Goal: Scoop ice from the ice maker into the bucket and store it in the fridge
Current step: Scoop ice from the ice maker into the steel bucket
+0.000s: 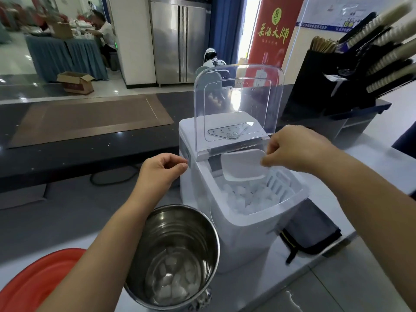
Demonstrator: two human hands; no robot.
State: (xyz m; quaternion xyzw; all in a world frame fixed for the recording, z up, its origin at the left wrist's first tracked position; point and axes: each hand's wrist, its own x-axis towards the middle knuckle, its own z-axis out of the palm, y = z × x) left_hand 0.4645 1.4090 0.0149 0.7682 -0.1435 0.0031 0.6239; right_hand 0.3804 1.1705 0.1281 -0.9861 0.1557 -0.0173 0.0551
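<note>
The white ice maker stands on the counter with its clear lid raised upright. Several ice cubes fill its basket. My right hand hovers over the opening and pinches the right edge of a white scoop, which tilts above the ice. My left hand is beside the machine's upper left side, fingers curled with nothing in them. The steel bucket stands at the front left of the machine, under my left forearm, with ice cubes lying in its bottom.
A red lid or basin lies at the bottom left. A grey pouch rests against the machine's right side. A black knife block stands at the back right. A steel fridge stands across the room. A person sits at a far table.
</note>
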